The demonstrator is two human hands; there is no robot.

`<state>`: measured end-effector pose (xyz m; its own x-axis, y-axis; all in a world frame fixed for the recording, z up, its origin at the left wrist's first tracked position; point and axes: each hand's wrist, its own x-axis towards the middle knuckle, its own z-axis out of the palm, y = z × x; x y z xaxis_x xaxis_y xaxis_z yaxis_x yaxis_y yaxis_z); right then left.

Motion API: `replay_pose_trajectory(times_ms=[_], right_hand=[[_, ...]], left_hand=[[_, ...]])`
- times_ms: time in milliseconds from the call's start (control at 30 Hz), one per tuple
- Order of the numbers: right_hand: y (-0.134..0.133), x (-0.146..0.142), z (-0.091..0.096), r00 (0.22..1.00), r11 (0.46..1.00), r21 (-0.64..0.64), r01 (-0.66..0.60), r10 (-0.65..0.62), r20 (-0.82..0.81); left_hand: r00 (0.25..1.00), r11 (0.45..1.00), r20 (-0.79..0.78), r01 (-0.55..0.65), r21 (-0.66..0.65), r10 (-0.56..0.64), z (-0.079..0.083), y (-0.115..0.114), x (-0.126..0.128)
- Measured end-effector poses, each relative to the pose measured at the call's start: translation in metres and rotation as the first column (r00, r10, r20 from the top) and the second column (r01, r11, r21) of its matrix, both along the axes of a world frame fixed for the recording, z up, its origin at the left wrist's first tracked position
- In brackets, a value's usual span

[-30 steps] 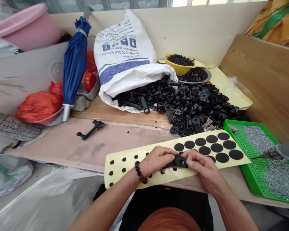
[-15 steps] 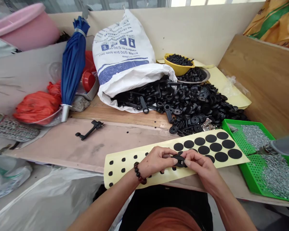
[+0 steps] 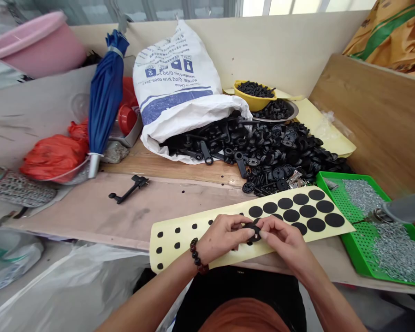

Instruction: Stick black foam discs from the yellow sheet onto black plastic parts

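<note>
My left hand [image 3: 224, 235], with a beaded bracelet at the wrist, grips a small round black plastic part [image 3: 253, 233] between thumb and fingers. The fingertips of my right hand [image 3: 278, 234] pinch at the right edge of that same part. A small shiny spot shows on it, too small to name. Both hands are over a pale yellow sheet [image 3: 190, 256] bearing black stickers, small ones on the left and large round ones [image 3: 307, 211] on the right. My fingers cover some of the stickers.
A heap of black plastic parts [image 3: 280, 143] spills from a white woven sack [image 3: 180, 78]. On the right, a green tray [image 3: 358, 258] holds metal screws beneath a powered screwdriver [image 3: 408, 207]. A black crank-like piece [image 3: 129, 189] lies left. A blue umbrella [image 3: 105, 92] leans behind.
Both hands and the round black part have shifted slightly left, and the part's tilt looks a little different. The camera view has also moved slightly.
</note>
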<state>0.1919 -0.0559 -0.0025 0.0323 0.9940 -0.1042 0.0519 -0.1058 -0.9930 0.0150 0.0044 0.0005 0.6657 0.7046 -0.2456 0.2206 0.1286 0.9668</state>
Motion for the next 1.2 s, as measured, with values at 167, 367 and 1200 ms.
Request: replay_pose_trajectory(times_ms=[167, 367, 1200], right_hand=[[-0.002, 0.002, 0.007, 0.996, 0.998, -0.042, -0.038, 0.034, -0.085], [-0.007, 0.0, 0.008, 0.932, 0.99, -0.123, -0.068, 0.019, -0.361], [-0.019, -0.049, 0.004, 0.966, 0.97, 0.23, -0.074, 0.012, 0.259]], left_hand=[[0.999, 0.998, 0.017, -0.044, 0.034, 0.043, 0.008, -0.006, -0.004], [0.988, 0.989, 0.034, -0.149, 0.027, 0.148, 0.011, -0.014, -0.011], [0.918, 0.93, 0.191, -0.312, -0.196, 0.348, 0.014, -0.046, -0.014]])
